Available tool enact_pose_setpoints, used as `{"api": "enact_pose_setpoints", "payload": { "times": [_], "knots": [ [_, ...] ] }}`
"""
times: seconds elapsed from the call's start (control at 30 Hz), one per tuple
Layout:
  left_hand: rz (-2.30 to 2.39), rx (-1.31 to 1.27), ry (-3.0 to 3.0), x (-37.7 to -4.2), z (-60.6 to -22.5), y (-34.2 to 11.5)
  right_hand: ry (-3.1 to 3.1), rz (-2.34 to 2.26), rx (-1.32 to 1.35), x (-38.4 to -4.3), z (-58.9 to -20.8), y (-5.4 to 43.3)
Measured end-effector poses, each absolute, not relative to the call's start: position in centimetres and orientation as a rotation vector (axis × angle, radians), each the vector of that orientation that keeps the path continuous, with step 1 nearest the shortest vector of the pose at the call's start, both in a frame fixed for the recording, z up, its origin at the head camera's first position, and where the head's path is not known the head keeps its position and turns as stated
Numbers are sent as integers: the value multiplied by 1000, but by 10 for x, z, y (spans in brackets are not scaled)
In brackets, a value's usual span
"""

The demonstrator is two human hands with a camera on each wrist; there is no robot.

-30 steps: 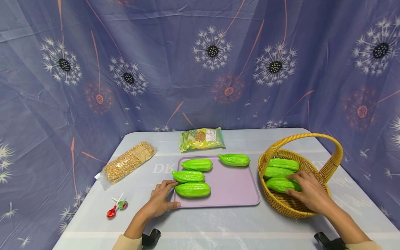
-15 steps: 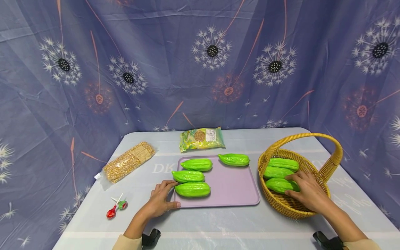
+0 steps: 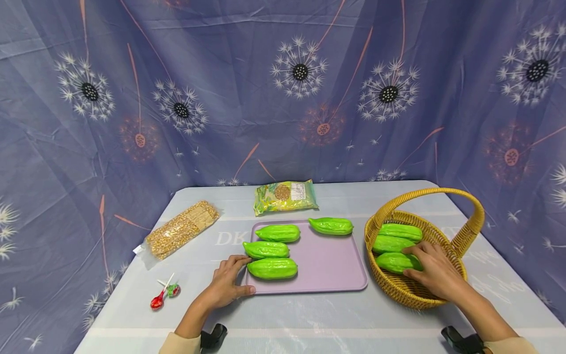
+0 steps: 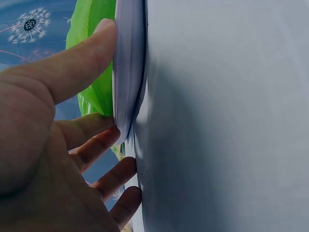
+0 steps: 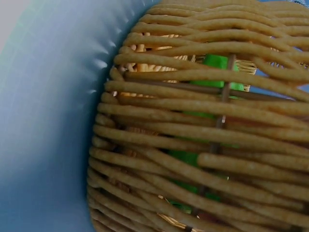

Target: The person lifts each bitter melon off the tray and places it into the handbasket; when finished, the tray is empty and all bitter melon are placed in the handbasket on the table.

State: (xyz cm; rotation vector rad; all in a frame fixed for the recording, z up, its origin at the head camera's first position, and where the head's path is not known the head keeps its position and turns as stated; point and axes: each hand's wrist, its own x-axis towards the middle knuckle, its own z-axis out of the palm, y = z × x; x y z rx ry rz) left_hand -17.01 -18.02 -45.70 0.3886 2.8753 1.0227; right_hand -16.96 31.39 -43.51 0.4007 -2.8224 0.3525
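Observation:
In the head view my left hand (image 3: 230, 280) rests at the front left corner of a lilac tray (image 3: 329, 265), thumb at the front rim and fingers along the left side. The left wrist view shows the thumb across the tray edge (image 4: 129, 72), beside a green bitter melon (image 4: 99, 87). Several bitter melons lie on the tray, the nearest one (image 3: 272, 269) by my left fingers. My right hand (image 3: 435, 270) reaches into a wicker basket (image 3: 398, 290) and grips the front bitter melon (image 3: 391, 263). Basket weave (image 5: 159, 125) hides the right hand in the right wrist view.
Two more bitter melons (image 3: 400, 231) lie behind the held one, under the basket's tall arched handle (image 3: 435, 191). Two lollipops (image 3: 157, 301) and a bag of corn kernels (image 3: 181, 230) are at the left. A green printed packet (image 3: 286, 197) lies behind the tray.
My right hand and the bitter melon it grips have shifted very slightly left within the basket. The left hand and the tray stay where they were.

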Motion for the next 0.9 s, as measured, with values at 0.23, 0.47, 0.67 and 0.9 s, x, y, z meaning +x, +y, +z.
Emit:
{"api": "enact_pose_setpoints", "payload": {
  "times": [0.23, 0.47, 0.67, 0.9],
  "knots": [
    [1026, 385, 2866, -171, -458, -181, -2827, 353, 394, -169, -435, 313],
    [1029, 392, 2870, -171, -460, -182, -2831, 353, 384, -168, -434, 313],
    [1034, 398, 2872, -171, -459, -182, -2721, 402, 446, -166, -430, 314],
    [1018, 392, 2870, -171, -458, -181, -2643, 412, 499, -162, -422, 311]
  ]
}}
